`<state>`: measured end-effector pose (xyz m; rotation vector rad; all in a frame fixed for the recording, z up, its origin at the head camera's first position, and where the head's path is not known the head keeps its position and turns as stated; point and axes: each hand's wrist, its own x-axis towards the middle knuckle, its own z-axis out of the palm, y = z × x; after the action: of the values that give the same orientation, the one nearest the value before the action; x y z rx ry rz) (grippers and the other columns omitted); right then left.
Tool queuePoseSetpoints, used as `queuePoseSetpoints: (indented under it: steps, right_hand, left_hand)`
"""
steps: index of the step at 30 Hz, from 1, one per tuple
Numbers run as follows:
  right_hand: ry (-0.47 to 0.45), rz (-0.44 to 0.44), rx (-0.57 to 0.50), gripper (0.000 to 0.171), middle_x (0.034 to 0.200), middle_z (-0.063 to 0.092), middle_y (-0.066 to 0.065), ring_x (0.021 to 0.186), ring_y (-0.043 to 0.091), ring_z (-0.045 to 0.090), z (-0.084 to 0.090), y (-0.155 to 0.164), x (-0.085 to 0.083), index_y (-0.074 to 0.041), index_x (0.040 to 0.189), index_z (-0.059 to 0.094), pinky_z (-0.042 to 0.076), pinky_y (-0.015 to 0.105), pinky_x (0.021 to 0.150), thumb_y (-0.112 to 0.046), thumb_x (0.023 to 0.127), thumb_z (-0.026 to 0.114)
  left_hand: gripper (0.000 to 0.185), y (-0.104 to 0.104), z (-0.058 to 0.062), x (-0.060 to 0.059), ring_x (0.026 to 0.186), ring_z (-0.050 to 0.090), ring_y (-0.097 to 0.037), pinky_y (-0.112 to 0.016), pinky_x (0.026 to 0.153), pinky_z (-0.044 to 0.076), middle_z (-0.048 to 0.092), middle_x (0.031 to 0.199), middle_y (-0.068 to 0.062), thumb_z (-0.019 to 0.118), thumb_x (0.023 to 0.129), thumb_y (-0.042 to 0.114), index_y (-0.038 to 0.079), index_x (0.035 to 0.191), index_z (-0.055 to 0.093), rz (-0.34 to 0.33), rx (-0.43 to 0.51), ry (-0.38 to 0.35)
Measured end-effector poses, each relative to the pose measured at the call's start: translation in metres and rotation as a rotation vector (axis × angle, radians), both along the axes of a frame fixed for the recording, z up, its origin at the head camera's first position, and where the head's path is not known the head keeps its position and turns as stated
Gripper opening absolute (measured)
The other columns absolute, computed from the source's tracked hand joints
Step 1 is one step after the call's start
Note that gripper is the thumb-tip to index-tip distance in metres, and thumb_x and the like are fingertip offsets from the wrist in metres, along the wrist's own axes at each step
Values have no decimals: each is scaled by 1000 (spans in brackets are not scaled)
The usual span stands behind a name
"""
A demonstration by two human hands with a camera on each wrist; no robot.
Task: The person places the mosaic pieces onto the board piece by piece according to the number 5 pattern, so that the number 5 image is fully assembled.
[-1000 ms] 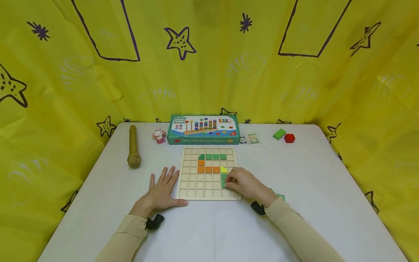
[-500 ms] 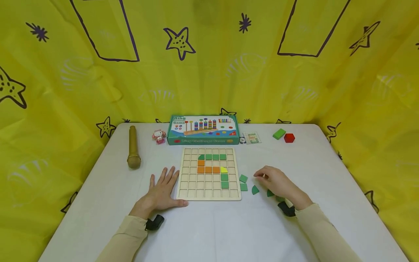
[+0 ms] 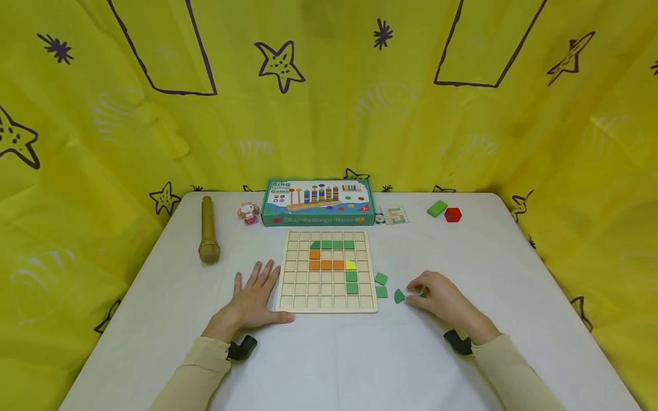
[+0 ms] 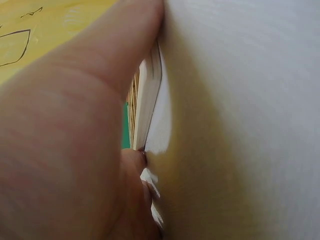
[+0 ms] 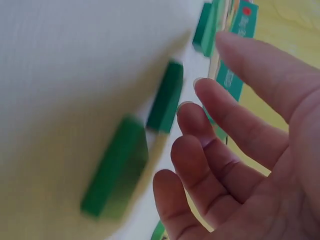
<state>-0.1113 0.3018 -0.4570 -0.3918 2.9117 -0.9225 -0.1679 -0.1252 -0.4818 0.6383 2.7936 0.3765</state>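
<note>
Head view: my left hand (image 3: 252,305) lies spread at the board's (image 3: 313,289) near left corner; my right hand (image 3: 446,299) hangs by green tiles (image 3: 399,296) off its right edge. Left wrist: my thumb (image 4: 110,60), beside the board, could jog it. Right wrist: fingers (image 5: 186,155) parted, pinching nothing; brushing tiles might scatter them.

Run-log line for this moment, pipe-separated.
left hand: spread beside pale wooden grid board | right hand: by loose green tiles, none held | on board: green tiles, orange square tiles, yellow quarter-round tile
</note>
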Motion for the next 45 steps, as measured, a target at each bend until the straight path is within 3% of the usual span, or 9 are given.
queuePoseSetpoints:
  steps: [7, 15, 22, 28, 33, 45]
  right_hand:
    - [8, -50, 84, 31, 86, 56, -6, 86, 18, 48, -8, -14, -1, -13, 94, 70, 37, 40, 79, -37, 79, 82]
    - [7, 0, 116, 17, 85, 54, -6, 86, 17, 47, -3, -14, -1, -12, 99, 71, 32, 39, 74, -16, 84, 78]
    - [19, -6, 129, 29, 87, 54, -5, 86, 19, 48, 0, -12, -1, -9, 114, 69, 32, 39, 73, -2, 85, 67]
    - [22, -59, 92, 20, 84, 54, -4, 84, 20, 49, -4, -17, -5, -4, 103, 67, 33, 41, 76, -11, 85, 71]
    - [7, -96, 129, 34, 82, 57, -3, 81, 20, 52, -6, -24, -8, -6, 93, 68, 36, 42, 77, -34, 80, 82]
    - [68, -69, 200, 21, 76, 54, -6, 77, 18, 49, -8, -27, -9, -8, 87, 69, 33, 37, 69, -25, 82, 81]
  left_hand:
    - [122, 0, -2, 0, 146, -2, -38, -71, 105, -5, 7, 162, -14, 62, 70, 81, 6, 156, 18, -2, -6, -3]
    - [122, 0, -3, -2, 146, -3, -38, -70, 105, -6, 7, 162, -14, 62, 70, 80, 7, 156, 18, 2, -1, 0]
    - [122, 0, -2, -2, 146, -4, -37, -70, 105, -6, 7, 162, -14, 62, 69, 81, 7, 156, 18, 3, -1, -4]
    - [123, -1, -3, -1, 146, -5, -37, -70, 105, -7, 5, 162, -14, 61, 69, 81, 7, 157, 17, 2, -1, -6]
    - [123, -2, -4, -2, 146, -4, -38, -70, 105, -6, 6, 162, -14, 61, 69, 82, 7, 156, 17, 2, -2, 1]
    - [122, 0, -3, -1, 146, -3, -38, -70, 105, -6, 7, 162, -15, 62, 69, 80, 6, 156, 19, 5, 4, 6]
